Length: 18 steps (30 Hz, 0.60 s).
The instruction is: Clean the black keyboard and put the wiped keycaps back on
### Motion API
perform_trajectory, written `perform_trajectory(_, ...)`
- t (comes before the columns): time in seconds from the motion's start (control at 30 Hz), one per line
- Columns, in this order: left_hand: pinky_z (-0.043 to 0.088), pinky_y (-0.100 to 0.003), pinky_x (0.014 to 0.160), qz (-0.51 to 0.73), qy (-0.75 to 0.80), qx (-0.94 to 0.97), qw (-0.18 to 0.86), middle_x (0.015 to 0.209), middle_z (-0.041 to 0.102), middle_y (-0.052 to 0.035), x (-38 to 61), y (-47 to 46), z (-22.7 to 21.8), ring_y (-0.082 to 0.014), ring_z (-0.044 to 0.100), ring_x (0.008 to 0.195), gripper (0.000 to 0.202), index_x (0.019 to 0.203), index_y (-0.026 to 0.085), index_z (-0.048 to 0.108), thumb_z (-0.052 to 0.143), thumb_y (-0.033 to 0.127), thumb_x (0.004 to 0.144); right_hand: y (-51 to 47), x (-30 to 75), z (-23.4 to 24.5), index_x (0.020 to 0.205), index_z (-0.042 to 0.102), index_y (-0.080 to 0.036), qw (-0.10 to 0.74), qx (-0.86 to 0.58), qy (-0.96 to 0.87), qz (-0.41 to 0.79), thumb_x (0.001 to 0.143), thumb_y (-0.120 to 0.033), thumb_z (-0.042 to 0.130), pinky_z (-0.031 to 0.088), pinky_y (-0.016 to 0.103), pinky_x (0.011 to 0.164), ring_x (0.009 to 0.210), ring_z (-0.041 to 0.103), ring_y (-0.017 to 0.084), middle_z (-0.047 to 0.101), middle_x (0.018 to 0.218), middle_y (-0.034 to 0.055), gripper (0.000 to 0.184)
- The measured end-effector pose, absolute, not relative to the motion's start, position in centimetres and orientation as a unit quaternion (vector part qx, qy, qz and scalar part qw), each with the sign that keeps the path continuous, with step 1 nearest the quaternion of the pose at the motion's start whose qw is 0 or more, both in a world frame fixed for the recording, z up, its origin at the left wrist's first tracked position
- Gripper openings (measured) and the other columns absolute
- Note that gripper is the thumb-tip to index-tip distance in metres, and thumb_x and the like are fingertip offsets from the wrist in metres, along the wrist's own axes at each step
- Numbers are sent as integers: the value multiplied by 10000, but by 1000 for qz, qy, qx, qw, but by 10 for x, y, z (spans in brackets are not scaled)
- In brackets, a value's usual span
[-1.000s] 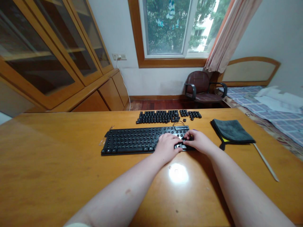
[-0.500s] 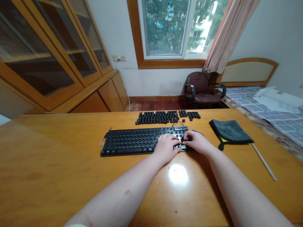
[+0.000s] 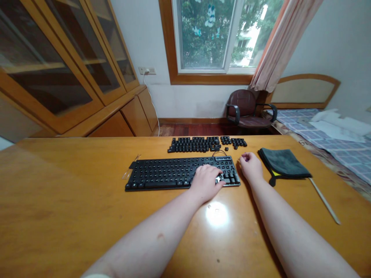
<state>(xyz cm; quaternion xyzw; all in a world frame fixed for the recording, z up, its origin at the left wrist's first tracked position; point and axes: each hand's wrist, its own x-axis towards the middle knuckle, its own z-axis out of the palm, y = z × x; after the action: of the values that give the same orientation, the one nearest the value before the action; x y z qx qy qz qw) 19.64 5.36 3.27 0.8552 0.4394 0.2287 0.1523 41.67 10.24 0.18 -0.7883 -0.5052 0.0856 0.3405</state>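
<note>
A black keyboard lies across the desk, most of its key positions bare of caps. Some keycaps remain along its lower left edge and at its lower right corner. My left hand rests on its right part, fingers stretched forward and thumb apart, holding nothing visible. Just off the keyboard's right end is my right hand, its fingers curled together. Something small, dark and purplish shows at those fingers, too hidden to name. Behind the keyboard, removed black keycaps sit in rows, with one loose keycap a little apart.
A folded dark grey cloth lies at the right, with a pale thin stick reaching from under it. Clear plastic pieces lie by the keyboard's left end. A chair stands beyond the wooden desk.
My right hand has moved right, off the number pad to beside the keyboard, fingers still closed. Keycaps at the lower right corner are now uncovered. My left hand stays on the keyboard.
</note>
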Motion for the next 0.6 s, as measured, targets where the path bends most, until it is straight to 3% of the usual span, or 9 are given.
perform_trajectory(0.13, 349, -381, 915, 234, 439, 855, 148, 1058, 628, -30, 196, 53, 32, -215, 483, 1038, 307, 1051, 243, 592, 537, 428, 813, 113, 417, 0, 1107, 559, -167, 288, -809, -511, 27, 756, -324, 480, 417, 340, 751, 874, 577, 243, 632, 883, 88, 393)
perform_trajectory(0.3, 358, -388, 906, 242, 435, 856, 141, 1049, 632, -33, 197, 54, 30, -218, 492, 1026, 291, 1035, 231, 598, 551, 408, 808, 126, 412, 8, 1362, 369, -211, 205, -802, -561, -14, 806, -426, 456, 427, 390, 749, 945, 579, 299, 578, 1081, 161, 602)
perform_trajectory(0.4, 363, -388, 904, 238, 436, 856, 141, 1049, 632, -41, 197, 54, 30, -218, 494, 1030, 288, 1035, 230, 600, 554, 401, 809, 134, 412, 10, 1375, 358, -262, 175, -801, -572, -16, 827, -469, 418, 435, 395, 726, 930, 590, 302, 563, 1097, 155, 589)
perform_trajectory(0.6, 367, -388, 891, 239, 436, 857, 133, 1044, 633, -36, 197, 54, 30, -218, 498, 1021, 282, 1027, 228, 596, 548, 406, 813, 135, 415, 8, 1203, 569, -250, 182, -791, -583, -17, 832, -459, 418, 435, 366, 753, 911, 592, 267, 596, 1037, 128, 452)
